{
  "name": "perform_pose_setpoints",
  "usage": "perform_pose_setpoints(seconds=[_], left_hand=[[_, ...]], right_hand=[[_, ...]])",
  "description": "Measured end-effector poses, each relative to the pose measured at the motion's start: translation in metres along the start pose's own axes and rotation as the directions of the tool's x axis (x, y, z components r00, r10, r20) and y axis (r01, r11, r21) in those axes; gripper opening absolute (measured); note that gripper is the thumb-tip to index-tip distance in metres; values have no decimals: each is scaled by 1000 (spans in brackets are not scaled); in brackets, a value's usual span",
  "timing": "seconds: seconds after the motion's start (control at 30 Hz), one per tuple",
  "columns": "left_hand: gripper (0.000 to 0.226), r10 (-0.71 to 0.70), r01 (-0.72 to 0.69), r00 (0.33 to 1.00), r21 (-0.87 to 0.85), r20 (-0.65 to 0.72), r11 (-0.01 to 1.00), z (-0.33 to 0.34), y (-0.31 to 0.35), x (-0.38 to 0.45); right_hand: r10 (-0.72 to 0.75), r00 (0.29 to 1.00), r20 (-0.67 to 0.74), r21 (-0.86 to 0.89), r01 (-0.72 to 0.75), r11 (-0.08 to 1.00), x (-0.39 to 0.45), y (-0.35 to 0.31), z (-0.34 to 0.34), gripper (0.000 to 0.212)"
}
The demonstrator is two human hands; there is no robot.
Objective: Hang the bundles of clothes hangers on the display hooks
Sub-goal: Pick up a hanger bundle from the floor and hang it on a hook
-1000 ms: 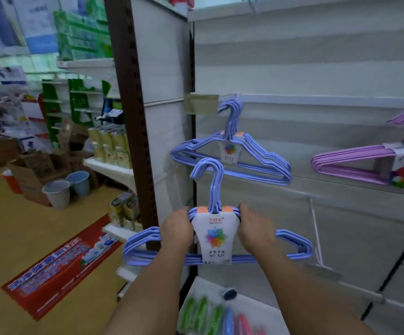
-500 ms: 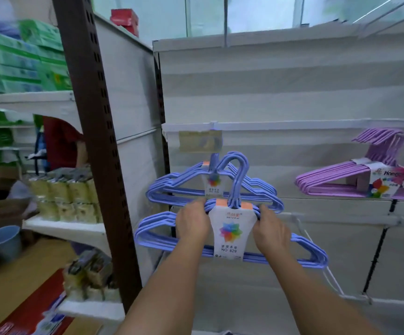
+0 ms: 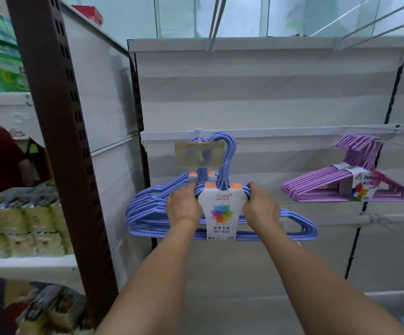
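Hangers in a blue bundle (image 3: 300,228) sit between our 2 hands, raised to the display hook (image 3: 198,134) on the white panel. Our left hand (image 3: 184,205) curls its fingers round the bundle's left shoulder and our right hand (image 3: 260,207) grips the right shoulder, either side of the white card label (image 3: 221,213) marked NO 829. Its hook tops rise beside the price tag (image 3: 199,153); whether they sit on the hook we cannot tell. Just behind hangs a second blue bundle (image 3: 147,201). Well to the right a purple bundle (image 3: 329,184) hangs. On the left shelf (image 3: 27,262), stacked packs (image 3: 19,221) sit in rows.
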State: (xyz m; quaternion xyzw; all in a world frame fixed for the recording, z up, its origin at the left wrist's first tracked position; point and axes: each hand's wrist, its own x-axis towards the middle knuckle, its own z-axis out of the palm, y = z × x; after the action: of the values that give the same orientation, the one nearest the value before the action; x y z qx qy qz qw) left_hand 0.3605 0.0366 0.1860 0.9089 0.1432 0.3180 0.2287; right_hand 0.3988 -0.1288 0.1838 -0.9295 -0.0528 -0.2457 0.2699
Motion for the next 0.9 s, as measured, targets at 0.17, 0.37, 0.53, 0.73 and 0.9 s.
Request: perform_pose_setpoints(seconds=[0.17,0.37,0.53,0.73,0.9], left_hand=[[49,20,-17,995,32,-93,999,-4,-11,12],[50,36,-21,991,119,-129,993,-11,-23,12],[48,-64,67,997,85,-35,994,-1,-41,16],[44,-125,125,992,54,6,991,9,-44,16],[58,-141,145,983,-24,121,989,15,-47,26]], right_hand=[[-63,998,17,44,62,997,9,-13,14,17],[-93,992,89,106,84,991,8,-21,35,20],[-161,980,114,88,152,985,11,-24,46,3],[-239,949,205,120,218,969,24,-16,55,16],[-344,928,143,121,329,937,8,-4,55,60]])
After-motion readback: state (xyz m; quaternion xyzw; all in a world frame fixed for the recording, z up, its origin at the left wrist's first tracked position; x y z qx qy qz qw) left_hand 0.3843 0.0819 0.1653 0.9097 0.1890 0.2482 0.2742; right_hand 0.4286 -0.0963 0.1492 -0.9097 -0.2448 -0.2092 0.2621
